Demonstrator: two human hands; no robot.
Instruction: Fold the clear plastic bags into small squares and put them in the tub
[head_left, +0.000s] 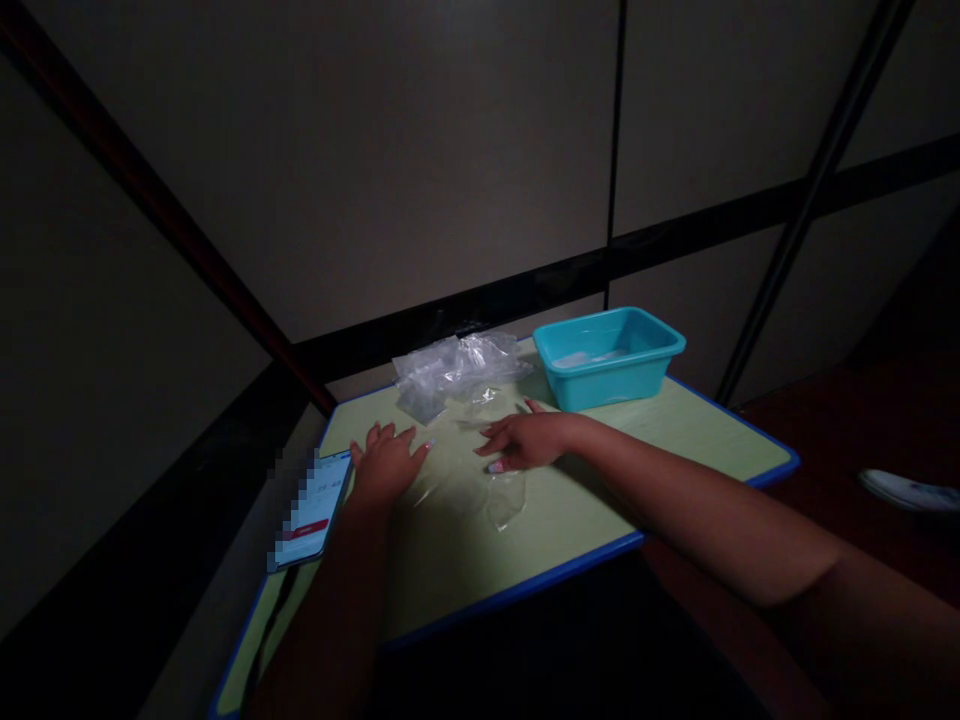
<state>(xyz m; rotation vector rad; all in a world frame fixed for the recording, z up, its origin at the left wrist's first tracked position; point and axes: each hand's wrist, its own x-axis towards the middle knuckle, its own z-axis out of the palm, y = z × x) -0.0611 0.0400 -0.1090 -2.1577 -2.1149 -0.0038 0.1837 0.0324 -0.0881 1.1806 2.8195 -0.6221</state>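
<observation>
Left hand (384, 468), clear bag (508, 502), right hand (529, 441): all left of tub (611, 385), near side.
Phone (313, 512), flat slab, well left of tub; left hand beside it, fingers spread, nothing seen gripped. Film pile (457, 372) just left of tub, crinkled, shiny. Bag flat on table (697, 440); should be near weightless, limp, slippery, tearable. Best pinched at loose near corner. Right hand over it, fingers half curled; can't tell if pinching. Tub: smooth, stiff-looking plastic, rounded corners, lipped rim.

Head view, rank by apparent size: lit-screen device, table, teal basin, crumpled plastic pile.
1. Table
2. Teal basin and crumpled plastic pile: too alike to rank
3. Lit-screen device
</observation>
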